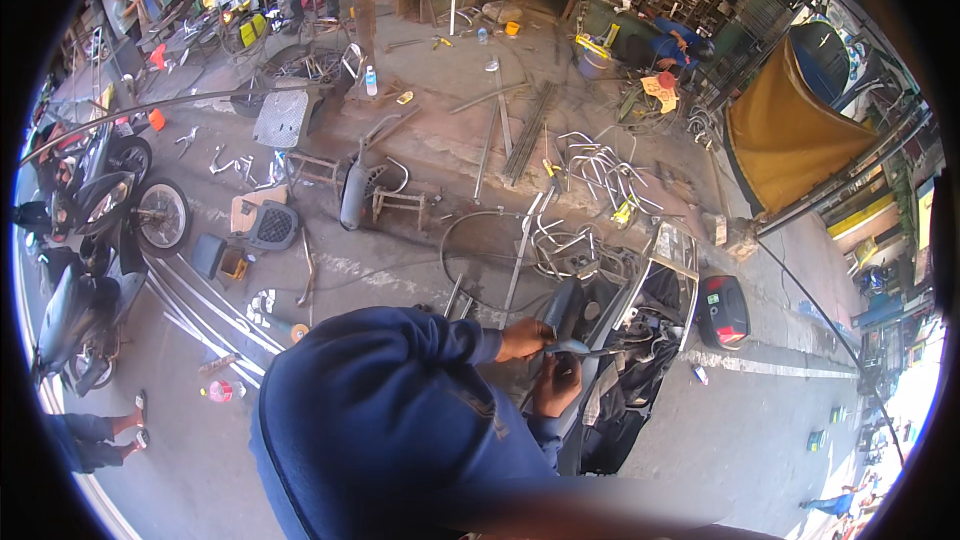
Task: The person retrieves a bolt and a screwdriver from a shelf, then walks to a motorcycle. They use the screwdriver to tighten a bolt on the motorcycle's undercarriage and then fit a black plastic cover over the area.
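Note:
My left hand (522, 339), in a dark blue sleeve, is closed on a blue-grey handle (567, 346) with a dark slender part running right from it. Just below, my right hand (557, 390) is closed with its fingers curled against a small dark part; what exactly it grips is hard to make out. Both hands are over the near-left edge of a silver metal frame (679, 248) with crumpled black material (632, 390) inside. A dark, rounded panel (566, 305) stands beyond my left hand.
Bent metal tubes (605, 175) and long flat bars (530, 135) lie beyond. A black-and-red box (723, 312) stands right of the frame. Pale strips (205, 305) and parked motorcycles (95, 290) are left. A co-worker (683, 43) crouches far right; another person's legs (105, 440) show lower left.

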Demonstrator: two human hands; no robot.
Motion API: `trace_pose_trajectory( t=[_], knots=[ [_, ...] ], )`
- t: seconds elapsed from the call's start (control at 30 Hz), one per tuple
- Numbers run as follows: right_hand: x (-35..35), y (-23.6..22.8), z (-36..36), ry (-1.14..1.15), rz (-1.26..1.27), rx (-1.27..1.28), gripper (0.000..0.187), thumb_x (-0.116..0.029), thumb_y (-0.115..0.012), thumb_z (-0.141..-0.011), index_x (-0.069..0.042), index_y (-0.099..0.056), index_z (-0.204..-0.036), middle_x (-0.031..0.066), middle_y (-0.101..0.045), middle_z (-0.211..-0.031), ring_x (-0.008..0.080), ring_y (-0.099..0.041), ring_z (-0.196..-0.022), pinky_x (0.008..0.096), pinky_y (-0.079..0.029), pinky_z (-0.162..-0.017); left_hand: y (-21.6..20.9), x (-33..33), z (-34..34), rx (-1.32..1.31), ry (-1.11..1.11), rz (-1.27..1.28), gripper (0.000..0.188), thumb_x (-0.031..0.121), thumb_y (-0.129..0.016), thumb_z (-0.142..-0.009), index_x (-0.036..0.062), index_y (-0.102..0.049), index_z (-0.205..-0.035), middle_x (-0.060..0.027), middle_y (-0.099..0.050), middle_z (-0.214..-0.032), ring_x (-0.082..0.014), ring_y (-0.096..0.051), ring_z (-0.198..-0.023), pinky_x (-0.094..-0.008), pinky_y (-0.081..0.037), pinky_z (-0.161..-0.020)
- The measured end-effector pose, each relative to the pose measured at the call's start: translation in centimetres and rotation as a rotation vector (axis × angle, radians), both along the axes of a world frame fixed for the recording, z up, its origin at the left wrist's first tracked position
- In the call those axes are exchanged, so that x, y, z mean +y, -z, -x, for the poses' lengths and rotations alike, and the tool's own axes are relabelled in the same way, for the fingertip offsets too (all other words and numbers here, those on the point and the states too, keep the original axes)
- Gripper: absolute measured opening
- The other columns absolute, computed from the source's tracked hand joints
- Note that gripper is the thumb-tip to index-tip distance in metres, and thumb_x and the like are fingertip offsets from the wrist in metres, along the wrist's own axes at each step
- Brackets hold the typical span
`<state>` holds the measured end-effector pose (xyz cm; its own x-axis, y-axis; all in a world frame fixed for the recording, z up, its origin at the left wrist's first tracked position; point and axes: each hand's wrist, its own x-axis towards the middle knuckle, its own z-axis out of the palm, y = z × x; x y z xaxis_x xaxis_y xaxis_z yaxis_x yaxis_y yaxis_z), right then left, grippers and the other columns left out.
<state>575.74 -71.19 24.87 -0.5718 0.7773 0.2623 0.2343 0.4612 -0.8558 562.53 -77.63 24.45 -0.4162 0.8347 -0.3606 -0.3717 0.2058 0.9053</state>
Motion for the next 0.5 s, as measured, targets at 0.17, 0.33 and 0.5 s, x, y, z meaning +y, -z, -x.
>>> trace_pose_trajectory(
  t=[0.17, 0.33, 0.5],
  knots=[
    [0.1, -1.1, 2.9, -0.089, -0.284, -0.066, 0.018, -0.018, -0.074, -0.077, -0.003, -0.065, -0.083, 0.0121, -0.061, -0.067, 0.0286, -0.058, -0.057, 0.0359, -0.045, -0.055, -0.1, -1.9, 2.2, -0.2, -0.021, -0.01, 0.018, 0.017, -0.053, -0.091, 0.0065, -0.061, -0.078, 0.0008, -0.044, -0.05, -0.0068, -0.039, -0.04, -0.0245, -0.027, -0.037],
    [-1.2, -1.7, 4.4, -0.066, -0.158, -0.008, 0.018, -0.015, -0.075, -0.076, -0.002, -0.064, -0.078, 0.0132, -0.06, -0.066, 0.0257, -0.057, -0.054, 0.034, -0.043, -0.052, -0.4, -3.1, 3.6, -0.123, -0.022, 0.033, 0.016, 0.013, -0.05, -0.09, 0.0059, -0.063, -0.085, 0.0013, -0.044, -0.05, -0.007, -0.038, -0.039, -0.0238, -0.026, -0.036],
    [-0.8, -1.9, 4.5, -0.123, -0.186, 0.046, 0.017, -0.011, -0.074, -0.076, 0.0, -0.065, -0.086, 0.0146, -0.064, -0.076, 0.0299, -0.063, -0.067, 0.0348, -0.048, -0.06, -1.0, -3.4, 4.2, -0.226, 0.017, 0.065, 0.017, 0.022, -0.058, -0.089, 0.0065, -0.064, -0.085, 0.0019, -0.048, -0.055, -0.0052, -0.039, -0.041, -0.0234, -0.024, -0.036]
  ],
)
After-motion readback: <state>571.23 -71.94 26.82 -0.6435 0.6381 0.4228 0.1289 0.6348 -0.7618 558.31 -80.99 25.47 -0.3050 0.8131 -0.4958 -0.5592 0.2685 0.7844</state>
